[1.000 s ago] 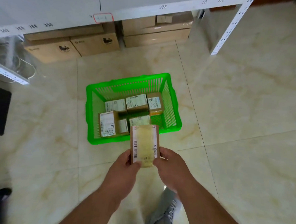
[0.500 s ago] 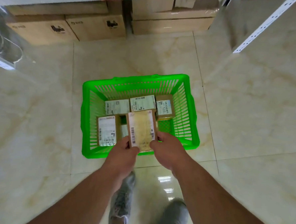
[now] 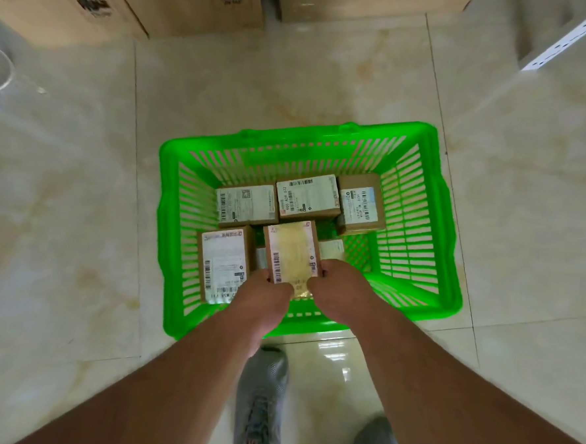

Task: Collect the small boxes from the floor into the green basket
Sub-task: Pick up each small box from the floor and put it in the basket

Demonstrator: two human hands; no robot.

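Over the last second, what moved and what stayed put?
The yellow-labelled box, gripped at its near end by the left hand and right hand, went from in front of the green basket to over its inside, above the boxes there. Neither hand let go. The basket and the five labelled boxes around it kept their arrangement.

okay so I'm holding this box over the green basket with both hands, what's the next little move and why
Probably lower the held box straight down and let go. Both the left hand and right hand pinch its near end, and it already hangs inside the green basket rim, over the gap between the left front box and the bare mesh to the right.
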